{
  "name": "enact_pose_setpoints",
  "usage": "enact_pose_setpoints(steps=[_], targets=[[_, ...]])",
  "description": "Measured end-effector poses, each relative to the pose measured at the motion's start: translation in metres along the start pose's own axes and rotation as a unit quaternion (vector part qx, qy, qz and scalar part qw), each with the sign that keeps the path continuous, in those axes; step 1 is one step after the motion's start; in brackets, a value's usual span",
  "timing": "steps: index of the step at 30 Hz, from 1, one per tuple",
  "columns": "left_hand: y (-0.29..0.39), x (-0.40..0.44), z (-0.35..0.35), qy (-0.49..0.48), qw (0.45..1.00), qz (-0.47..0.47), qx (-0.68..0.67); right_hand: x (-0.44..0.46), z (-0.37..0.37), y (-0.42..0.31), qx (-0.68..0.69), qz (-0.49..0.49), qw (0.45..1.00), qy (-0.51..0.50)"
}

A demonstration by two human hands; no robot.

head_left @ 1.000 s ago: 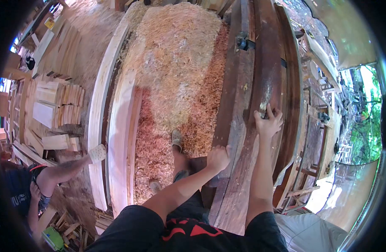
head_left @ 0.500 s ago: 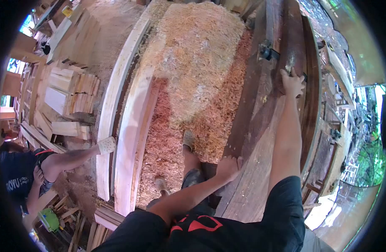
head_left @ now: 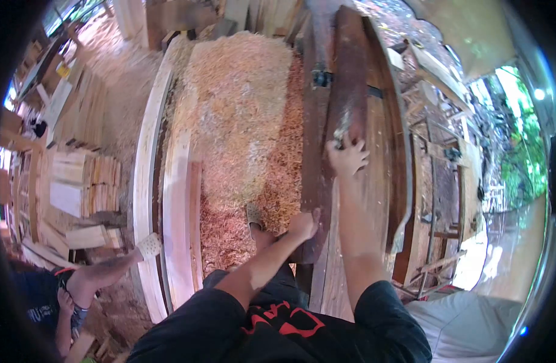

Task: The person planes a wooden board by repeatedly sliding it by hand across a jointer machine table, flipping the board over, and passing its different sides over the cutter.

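Note:
My right hand (head_left: 348, 158) lies on a long dark reddish-brown wooden beam (head_left: 349, 78), its fingers spread across the surface near a shiny patch. Whether anything thin is under the palm is hidden. Lower down, my left hand (head_left: 304, 225) is closed at the left edge of a dark plank (head_left: 314, 175), with its fingers curled over the wood. A small black clamp-like fitting (head_left: 319, 78) sits on the timber beyond my right hand. Beside the beam runs a browner board (head_left: 379, 163).
Wood shavings (head_left: 241, 115) cover the floor. Pale long planks (head_left: 180, 224) lie to the left, where another person's foot (head_left: 149, 247) rests. Stacked boards (head_left: 84, 181) stand farther left. Wooden frames (head_left: 438, 181) are at the right.
My view has swung right, so the timber appears farther left. My right hand stays on the beam with its fingers spread; my left hand remains at the plank's edge.

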State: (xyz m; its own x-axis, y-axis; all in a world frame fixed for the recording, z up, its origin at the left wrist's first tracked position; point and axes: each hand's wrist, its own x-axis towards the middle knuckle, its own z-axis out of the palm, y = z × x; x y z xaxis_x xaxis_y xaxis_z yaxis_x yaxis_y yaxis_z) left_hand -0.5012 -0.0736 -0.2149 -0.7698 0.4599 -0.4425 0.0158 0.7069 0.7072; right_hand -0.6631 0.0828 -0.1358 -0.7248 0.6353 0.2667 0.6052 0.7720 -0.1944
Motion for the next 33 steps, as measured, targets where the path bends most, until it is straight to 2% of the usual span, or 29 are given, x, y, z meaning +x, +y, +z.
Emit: enact_pose_setpoints(steps=[2,4,7,9,10,12,13,15,17,20,22,24,26,29,33], targets=[[-0.011,-0.028,-0.034,0.007,0.999,0.006,-0.045,-0.063,-0.028,0.018,0.012,-0.003,1.0,-0.012],[-0.045,-0.056,-0.066,-0.066,0.997,0.019,0.046,-0.134,-0.053,0.042,0.012,-0.011,1.0,-0.016],[-0.134,-0.105,-0.077,-0.052,0.996,0.01,0.077,-0.245,-0.105,0.079,0.019,-0.03,0.999,0.004],[-0.196,-0.15,-0.084,-0.029,0.994,-0.032,0.103,-0.312,-0.128,0.12,0.058,-0.101,0.992,0.052],[-0.219,-0.178,-0.087,-0.051,0.986,0.006,0.157,-0.342,-0.149,0.129,0.061,-0.149,0.983,0.085],[-0.256,-0.237,-0.091,-0.067,0.964,0.035,0.255,-0.384,-0.17,0.148,0.211,-0.216,0.952,0.041],[-0.284,-0.264,-0.095,-0.067,0.951,0.026,0.3,-0.403,-0.181,0.15,0.235,-0.24,0.942,0.024],[-0.361,-0.299,-0.082,-0.039,0.969,-0.03,0.243,-0.436,-0.207,0.144,0.175,-0.285,0.942,0.016],[-0.328,-0.357,-0.1,-0.042,0.961,-0.154,0.227,-0.469,-0.226,0.131,0.115,-0.315,0.942,0.014],[-0.38,-0.393,-0.091,-0.068,0.966,-0.146,0.201,-0.51,-0.237,0.105,0.076,-0.32,0.944,-0.004],[-0.333,-0.463,-0.119,-0.006,0.959,-0.256,0.118,-0.534,-0.239,0.088,0.068,-0.313,0.947,-0.024],[-0.357,-0.486,-0.096,-0.019,0.952,-0.285,0.108,-0.551,-0.24,0.075,0.058,-0.308,0.949,-0.044],[-0.377,-0.511,-0.074,-0.011,0.95,-0.294,0.1,-0.562,-0.24,0.064,0.055,-0.304,0.95,-0.053],[-0.379,-0.536,-0.056,-0.068,0.944,-0.309,0.095,-0.578,-0.24,0.064,0.045,-0.301,0.95,-0.065],[-0.371,-0.543,-0.039,-0.075,0.955,-0.276,0.078,-0.585,-0.245,0.083,0.041,-0.291,0.954,-0.066]])
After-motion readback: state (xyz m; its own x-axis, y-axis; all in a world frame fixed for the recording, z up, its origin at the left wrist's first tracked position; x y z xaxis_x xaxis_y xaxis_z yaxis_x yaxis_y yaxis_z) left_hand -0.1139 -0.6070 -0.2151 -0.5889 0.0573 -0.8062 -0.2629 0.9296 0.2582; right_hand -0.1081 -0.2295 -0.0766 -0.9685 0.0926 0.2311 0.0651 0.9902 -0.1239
